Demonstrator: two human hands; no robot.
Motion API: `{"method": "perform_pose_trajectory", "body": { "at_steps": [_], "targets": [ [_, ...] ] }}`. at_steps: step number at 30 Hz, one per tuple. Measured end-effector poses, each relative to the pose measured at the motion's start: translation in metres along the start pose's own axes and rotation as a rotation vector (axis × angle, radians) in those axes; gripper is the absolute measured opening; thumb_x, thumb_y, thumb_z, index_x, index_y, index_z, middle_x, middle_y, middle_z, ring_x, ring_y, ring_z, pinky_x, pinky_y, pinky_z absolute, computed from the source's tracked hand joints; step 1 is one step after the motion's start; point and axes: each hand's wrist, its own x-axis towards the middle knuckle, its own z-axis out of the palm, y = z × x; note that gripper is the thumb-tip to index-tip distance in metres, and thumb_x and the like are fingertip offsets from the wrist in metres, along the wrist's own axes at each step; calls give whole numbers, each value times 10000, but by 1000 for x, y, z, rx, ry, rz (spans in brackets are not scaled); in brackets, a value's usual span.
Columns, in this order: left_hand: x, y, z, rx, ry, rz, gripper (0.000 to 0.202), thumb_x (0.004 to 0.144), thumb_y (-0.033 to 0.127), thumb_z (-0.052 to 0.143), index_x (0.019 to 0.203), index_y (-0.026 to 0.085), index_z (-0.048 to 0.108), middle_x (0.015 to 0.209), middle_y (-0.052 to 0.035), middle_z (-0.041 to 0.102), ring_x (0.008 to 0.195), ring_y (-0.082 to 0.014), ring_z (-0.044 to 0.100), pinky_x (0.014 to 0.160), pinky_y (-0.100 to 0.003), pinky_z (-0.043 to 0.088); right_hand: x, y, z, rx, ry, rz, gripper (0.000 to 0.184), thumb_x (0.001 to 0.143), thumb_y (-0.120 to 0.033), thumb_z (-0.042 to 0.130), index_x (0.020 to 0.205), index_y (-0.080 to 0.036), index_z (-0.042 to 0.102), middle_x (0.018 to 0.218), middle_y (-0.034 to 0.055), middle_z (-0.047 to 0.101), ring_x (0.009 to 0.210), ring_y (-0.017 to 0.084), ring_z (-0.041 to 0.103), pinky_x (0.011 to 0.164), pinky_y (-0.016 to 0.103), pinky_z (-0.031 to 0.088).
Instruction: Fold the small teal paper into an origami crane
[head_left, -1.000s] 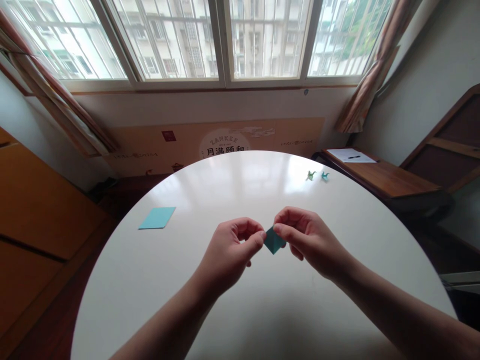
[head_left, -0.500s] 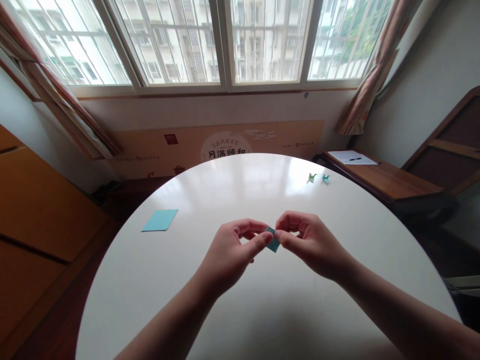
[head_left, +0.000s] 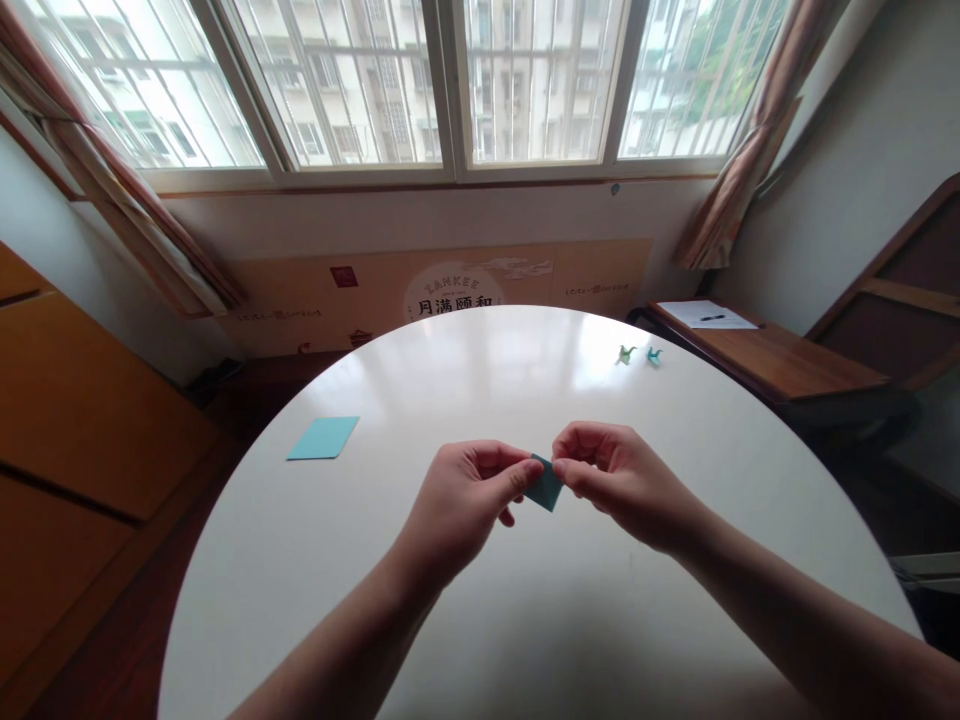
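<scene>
Two hands at work over the white round worktop point(head_left: 525, 630), both nearly closed in a pinch on one small piece of folded teal paper point(head_left: 547, 490). Your left hand point(head_left: 466, 505) grips the paper's left side: thumb laid over the near face, index finger curved behind the top edge, remaining fingers curled loosely beneath. Your right hand point(head_left: 622, 485) pinches the upper right edge between thumb and bent index finger; its other fingers are folded in, partly hidden behind the thumb.

Position of paper: between your fingertips, around mid-width of the worktop, well in from its far edge. One corner points down toward you. Your thumbs cover part of the near face and your fingers block the back, so the full fold cannot be read. Contact between paper and worktop: cannot tell.

Surroundings: a light blue square sheet point(head_left: 324, 438) lies flat near the worktop's left edge, well apart from your left hand. Near the far right edge stand a small green paper bird point(head_left: 625, 355) and a blue paper bird point(head_left: 655, 356), side by side with a gap, beyond your right hand. Past that edge, a brown wooden surface point(head_left: 817, 360) carries a white paper point(head_left: 694, 312) with a dark pen point(head_left: 712, 318) lying on it.
</scene>
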Motion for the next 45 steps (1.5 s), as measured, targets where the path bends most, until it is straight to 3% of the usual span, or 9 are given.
{"method": "perform_pose_trajectory", "body": {
  "at_steps": [5,12,20,27,31,36,41,45],
  "targets": [
    [-1,0,1,76,-9,18,194,818,354,750,821,165,791,744,-43,744,588,-123,574,473,-189,448,-2,2,1,-53,-12,-15,112,812,-204,625,706,-175,605,652,-22,565,612,118,480,532,240,337],
    [-1,0,-1,61,14,38,194,824,342,739,819,153,781,732,-42,737,582,-118,565,474,-185,438,-2,0,-1,-35,-65,-50,113,832,-267,638,775,-172,619,711,1,601,668,138,528,573,252,380],
    [-1,0,0,113,1,43,201,811,338,743,779,144,784,690,-41,726,555,-114,549,476,-190,433,-1,2,0,-81,-96,-5,77,772,-209,565,704,-175,554,621,-41,520,584,102,426,530,232,320],
    [3,-1,-3,81,1,19,194,801,336,746,783,147,782,691,-41,735,550,-113,553,458,-182,419,3,4,-8,-117,-192,14,137,827,-266,575,735,-166,590,693,9,619,653,141,513,601,264,405],
    [4,-1,-4,56,32,-3,202,782,347,758,788,146,782,701,-45,738,554,-117,556,456,-184,416,5,6,-12,-89,-188,-12,133,855,-270,599,771,-167,597,729,14,633,664,135,522,603,253,405],
    [3,-4,-3,64,40,2,219,789,364,750,796,148,783,699,-49,732,579,-129,570,470,-192,423,5,8,-11,-60,-169,-61,230,907,-383,635,831,-170,597,749,6,605,654,126,520,584,244,406],
    [4,-6,-2,95,16,-3,236,799,379,736,781,148,778,701,-51,728,572,-128,557,468,-199,418,4,9,-10,-85,-168,-94,213,928,-343,609,814,-163,602,733,6,589,664,133,514,598,256,411],
    [5,-6,-4,154,-6,-21,274,814,419,722,876,159,784,773,-59,746,625,-150,582,475,-209,436,8,12,-11,-106,-147,-96,202,940,-330,601,821,-168,594,741,1,583,680,137,520,620,265,418]
  ]
}}
